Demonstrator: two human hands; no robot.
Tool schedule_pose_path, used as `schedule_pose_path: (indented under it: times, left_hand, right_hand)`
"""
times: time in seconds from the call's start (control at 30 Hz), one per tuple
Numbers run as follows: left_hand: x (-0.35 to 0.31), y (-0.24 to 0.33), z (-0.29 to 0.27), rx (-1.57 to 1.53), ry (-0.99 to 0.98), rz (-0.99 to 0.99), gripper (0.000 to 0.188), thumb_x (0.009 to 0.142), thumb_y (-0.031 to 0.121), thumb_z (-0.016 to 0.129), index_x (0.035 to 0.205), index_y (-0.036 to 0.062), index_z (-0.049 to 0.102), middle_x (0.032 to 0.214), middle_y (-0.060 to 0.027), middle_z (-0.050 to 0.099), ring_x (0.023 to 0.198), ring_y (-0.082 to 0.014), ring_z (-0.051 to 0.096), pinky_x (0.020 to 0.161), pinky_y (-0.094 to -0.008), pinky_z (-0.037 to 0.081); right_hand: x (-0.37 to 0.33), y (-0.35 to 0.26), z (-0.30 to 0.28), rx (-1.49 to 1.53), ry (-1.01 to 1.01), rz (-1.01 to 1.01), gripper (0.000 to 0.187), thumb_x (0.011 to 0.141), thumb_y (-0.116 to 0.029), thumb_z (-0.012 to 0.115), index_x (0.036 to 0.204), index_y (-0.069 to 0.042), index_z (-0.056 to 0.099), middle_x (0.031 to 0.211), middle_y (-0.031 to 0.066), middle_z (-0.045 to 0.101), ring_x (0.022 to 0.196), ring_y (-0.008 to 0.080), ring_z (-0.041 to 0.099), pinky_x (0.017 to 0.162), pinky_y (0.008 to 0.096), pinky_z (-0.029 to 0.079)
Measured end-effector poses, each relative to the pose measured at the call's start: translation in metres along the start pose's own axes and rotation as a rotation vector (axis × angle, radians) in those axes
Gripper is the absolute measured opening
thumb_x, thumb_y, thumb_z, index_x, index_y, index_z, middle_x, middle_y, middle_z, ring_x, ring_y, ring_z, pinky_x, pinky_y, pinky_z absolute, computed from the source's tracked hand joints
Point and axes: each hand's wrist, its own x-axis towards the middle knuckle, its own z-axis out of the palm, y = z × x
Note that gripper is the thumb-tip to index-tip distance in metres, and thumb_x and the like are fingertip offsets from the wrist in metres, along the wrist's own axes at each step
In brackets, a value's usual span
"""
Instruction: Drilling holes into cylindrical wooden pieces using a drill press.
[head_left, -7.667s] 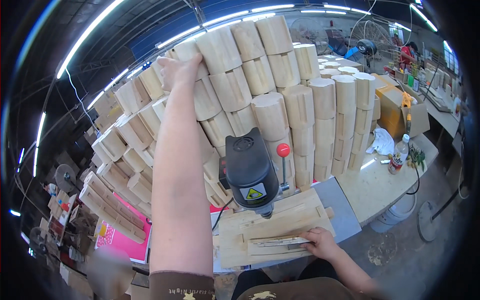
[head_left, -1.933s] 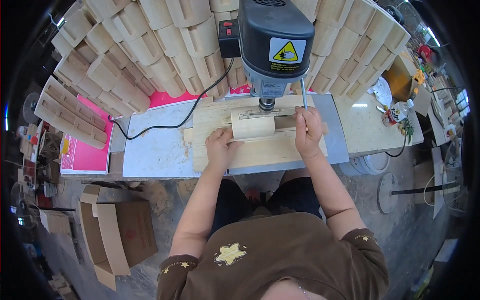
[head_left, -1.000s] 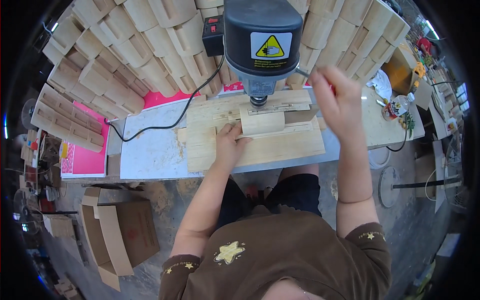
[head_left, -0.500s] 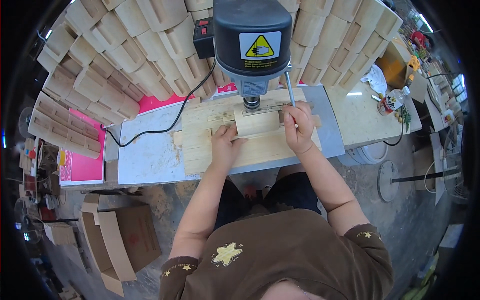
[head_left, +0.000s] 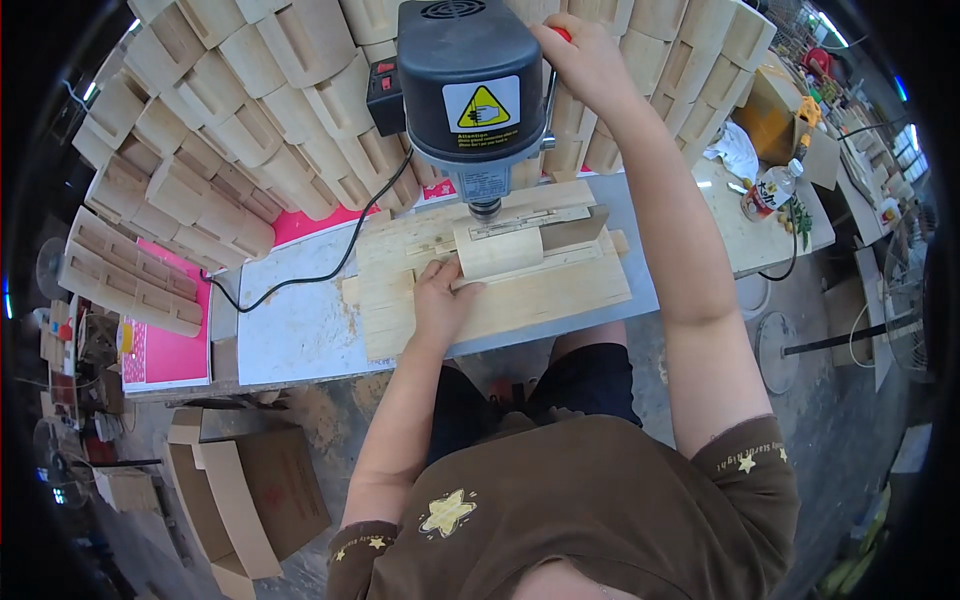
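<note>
A pale curved wooden piece lies on a flat plywood board beneath a drill press. A narrow slotted strip runs along its far side, under the chuck. My left hand grips the left end of the piece, thumb along its near side. Raised at the far right of the drill head, my right hand is wrapped round the red-tipped feed lever. The drill bit's tip cannot be made out.
Stacked wooden pieces with slots wall off the back. A black cable crosses the bench at left. On the right bench stand a bottle and a white cloth. An open cardboard box sits on the floor.
My right hand has swung up and away with the lever, from beside the wooden piece to beside the drill head. My left hand stays at the piece's left end.
</note>
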Motion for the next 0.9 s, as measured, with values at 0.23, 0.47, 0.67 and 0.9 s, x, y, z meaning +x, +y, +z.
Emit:
schedule_pose_path:
  times: [0.23,0.47,0.67,0.9]
  left_hand:
    - [0.002,0.011,0.002,-0.358,0.068,-0.122,0.041,0.065,0.004,0.078,0.103,0.0011,0.064,0.081,-0.0029,0.054,0.074,-0.0117,0.057,0.058,-0.0256,0.048]
    - [-0.016,0.013,-0.029,-0.153,-0.043,-0.051,0.028,0.066,0.006,0.079,0.090,0.0011,0.065,0.074,0.0009,0.046,0.068,-0.0061,0.046,0.058,-0.0197,0.040]
    - [-0.069,0.006,-0.113,-0.041,-0.018,0.081,0.021,0.068,0.007,0.076,0.084,0.0014,0.063,0.073,-0.0002,0.056,0.061,-0.0072,0.049,0.055,-0.0209,0.040]
    - [-0.077,0.052,-0.145,-0.726,0.239,-0.812,0.023,0.078,0.022,0.069,0.075,0.0003,0.060,0.053,0.0004,0.051,0.037,-0.0036,0.035,0.034,-0.0193,0.025]
  right_hand:
    - [-0.087,0.108,0.017,0.107,-0.336,-0.252,0.046,0.081,-0.036,0.066,0.115,-0.008,0.056,0.098,0.0099,0.062,0.097,0.0213,0.056,0.086,0.0358,0.042]
    - [-0.165,0.121,0.026,-0.250,-0.423,-0.240,0.029,0.075,-0.020,0.069,0.098,-0.005,0.058,0.096,0.0126,0.061,0.098,0.0320,0.053,0.093,0.0429,0.035]
    - [-0.191,0.105,0.005,-0.200,-0.440,-0.299,0.028,0.071,-0.016,0.070,0.094,-0.005,0.059,0.090,0.0114,0.059,0.092,0.0306,0.053,0.092,0.0423,0.034]
    - [-0.206,0.096,0.008,-0.191,-0.461,-0.322,0.027,0.070,-0.014,0.070,0.093,-0.005,0.060,0.087,0.0103,0.059,0.087,0.0302,0.052,0.088,0.0403,0.035]
